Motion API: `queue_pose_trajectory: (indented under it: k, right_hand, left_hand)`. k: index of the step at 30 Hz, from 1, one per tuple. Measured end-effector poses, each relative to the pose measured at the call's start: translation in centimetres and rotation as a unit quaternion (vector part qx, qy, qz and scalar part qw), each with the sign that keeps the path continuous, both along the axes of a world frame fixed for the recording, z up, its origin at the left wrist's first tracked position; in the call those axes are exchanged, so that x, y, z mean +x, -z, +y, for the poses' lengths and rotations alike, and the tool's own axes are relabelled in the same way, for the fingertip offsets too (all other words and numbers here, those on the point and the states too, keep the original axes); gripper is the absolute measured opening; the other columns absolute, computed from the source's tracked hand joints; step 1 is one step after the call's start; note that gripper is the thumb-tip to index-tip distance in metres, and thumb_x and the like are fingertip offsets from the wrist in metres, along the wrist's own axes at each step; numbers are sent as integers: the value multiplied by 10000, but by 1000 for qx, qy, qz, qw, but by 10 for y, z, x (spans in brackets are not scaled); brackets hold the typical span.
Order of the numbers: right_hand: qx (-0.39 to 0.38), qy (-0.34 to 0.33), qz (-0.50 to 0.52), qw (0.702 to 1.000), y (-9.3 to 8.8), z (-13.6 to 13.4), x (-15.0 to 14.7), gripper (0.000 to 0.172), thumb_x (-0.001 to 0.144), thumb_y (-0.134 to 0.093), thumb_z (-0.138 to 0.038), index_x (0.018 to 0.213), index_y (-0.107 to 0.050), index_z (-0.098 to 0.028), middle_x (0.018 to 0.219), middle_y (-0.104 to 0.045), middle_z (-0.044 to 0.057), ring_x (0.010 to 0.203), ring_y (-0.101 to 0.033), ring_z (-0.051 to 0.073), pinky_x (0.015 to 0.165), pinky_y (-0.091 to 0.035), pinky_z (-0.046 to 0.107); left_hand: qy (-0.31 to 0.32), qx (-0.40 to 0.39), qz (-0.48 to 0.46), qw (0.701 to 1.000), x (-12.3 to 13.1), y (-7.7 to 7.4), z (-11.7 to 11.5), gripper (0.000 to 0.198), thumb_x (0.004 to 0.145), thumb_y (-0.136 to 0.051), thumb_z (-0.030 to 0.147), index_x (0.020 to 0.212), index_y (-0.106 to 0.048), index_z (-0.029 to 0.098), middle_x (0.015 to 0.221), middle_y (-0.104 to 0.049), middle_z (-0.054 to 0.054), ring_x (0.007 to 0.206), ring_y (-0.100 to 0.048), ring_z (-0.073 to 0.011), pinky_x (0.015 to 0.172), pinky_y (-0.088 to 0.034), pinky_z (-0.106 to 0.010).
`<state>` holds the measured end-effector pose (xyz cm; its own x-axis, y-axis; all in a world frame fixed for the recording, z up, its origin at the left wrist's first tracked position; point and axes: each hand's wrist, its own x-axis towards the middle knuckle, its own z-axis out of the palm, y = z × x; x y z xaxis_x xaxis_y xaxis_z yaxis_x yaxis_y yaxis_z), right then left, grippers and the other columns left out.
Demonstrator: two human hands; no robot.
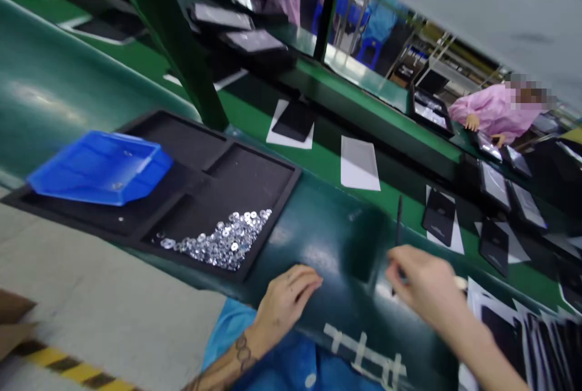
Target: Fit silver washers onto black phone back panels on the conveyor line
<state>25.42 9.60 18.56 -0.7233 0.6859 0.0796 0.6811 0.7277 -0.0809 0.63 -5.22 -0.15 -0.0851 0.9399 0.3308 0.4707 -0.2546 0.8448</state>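
My left hand (288, 300) rests on the dark green bench top (327, 239), fingers loosely curled and holding nothing. My right hand (422, 282) is blurred and closes on a thin black rod (399, 224) that stands up past the fingers. A black foam tray (254, 182) with several compartments lies to the left of my hands. One compartment holds a pile of shiny metal rings (222, 242). A blue plastic bin (100, 168) sits tilted on the tray's far end. Near my right hand lies a stack of black panels with white sheets (504, 330).
Beyond the bench runs a green conveyor carrying black panels (439, 216) on white sheets and a bare white sheet (359, 163). A green post (177, 45) rises behind the tray. Co-workers in pink smocks (495, 112) work across the line among more dark panels.
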Motion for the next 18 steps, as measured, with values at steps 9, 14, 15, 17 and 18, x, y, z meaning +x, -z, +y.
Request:
queue_pose_trajectory:
  k: [9,14,15,17,18]
  right_hand:
    - [-186,-61,-35,980,76,-65,-56,154,1051,-572,-194,962,-698,-188,909,-753,51,702,-697,179,627,-416,305]
    - [-165,165,347,908,65,-43,27,203,1099,-563,-304,1069,-741,-211,757,-684,-8,589,-561,125,588,-398,269]
    - [-141,221,422,868,74,-45,43,220,1102,-573,-349,1077,-743,-212,710,-637,-22,551,-508,124,558,-379,273]
    - [-96,300,539,781,102,-52,67,253,1095,-592,-414,1066,-739,-211,652,-547,-44,526,-458,132,537,-372,279]
    - [-84,322,572,750,118,-57,76,273,1090,-597,-437,1047,-739,-209,650,-535,-43,539,-473,140,550,-392,284]
  left_hand:
    - [114,-197,-22,973,-20,-35,82,110,997,-706,305,978,-756,210,889,-760,-8,764,-667,-163,705,-500,-262]
    - [208,-220,49,952,-6,-51,151,99,941,-723,266,937,-793,195,883,-795,-26,759,-677,-167,751,-517,-273]
    - [217,-228,66,947,-2,-53,162,102,936,-725,266,932,-795,192,867,-798,-30,762,-686,-170,760,-523,-275]
    - [229,-238,97,939,6,-55,178,100,921,-739,269,929,-793,185,873,-806,-39,795,-707,-179,777,-532,-275]
    - [233,-243,110,935,9,-55,184,97,914,-747,268,928,-791,183,881,-810,-42,809,-715,-181,782,-533,-273]
